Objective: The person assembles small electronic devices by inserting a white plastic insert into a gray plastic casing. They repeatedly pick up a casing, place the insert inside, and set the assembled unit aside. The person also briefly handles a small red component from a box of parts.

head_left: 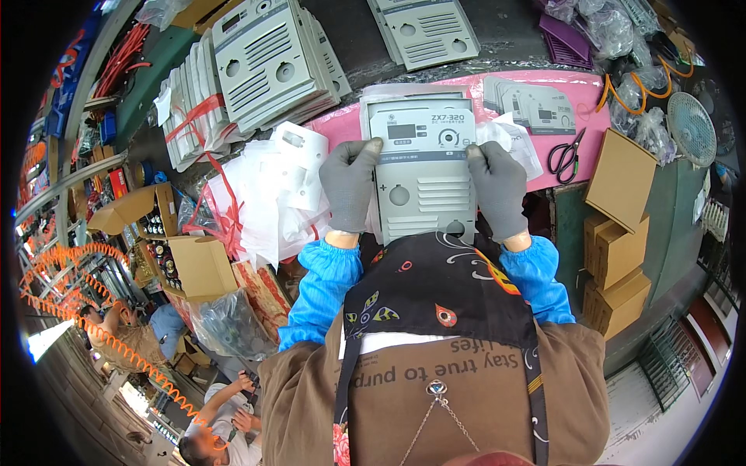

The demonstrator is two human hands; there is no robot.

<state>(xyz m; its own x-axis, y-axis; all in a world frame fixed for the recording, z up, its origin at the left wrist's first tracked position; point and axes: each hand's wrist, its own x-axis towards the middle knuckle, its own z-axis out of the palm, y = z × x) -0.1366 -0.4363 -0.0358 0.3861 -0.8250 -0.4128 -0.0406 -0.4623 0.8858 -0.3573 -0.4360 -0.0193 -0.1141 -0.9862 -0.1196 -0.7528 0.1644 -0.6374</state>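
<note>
Between my gloved hands is a grey metal front panel [396,175] with vent slots, round holes and a dark label across its upper part. My left hand [347,182] pinches its left edge, thumb on the face. On the opposite edge, my right hand [499,186] grips it in the same way. The panel's lower end meets my black apron [435,283]. Behind its top edge another grey panel [435,91] shows, lying on a pink sheet [575,89]. Right of the panel are a stack of printed grey label sheets [528,107] and crumpled white paper [513,144].
Black-handled scissors [566,158] lie on the pink sheet's right part. Stacked panels [268,62] stand at the left, more panels [423,31] at the back. Peeled white backing sheets [264,206] pile up left. Cardboard boxes [618,248] and a fan [691,130] are right. Other people [225,419] are lower left.
</note>
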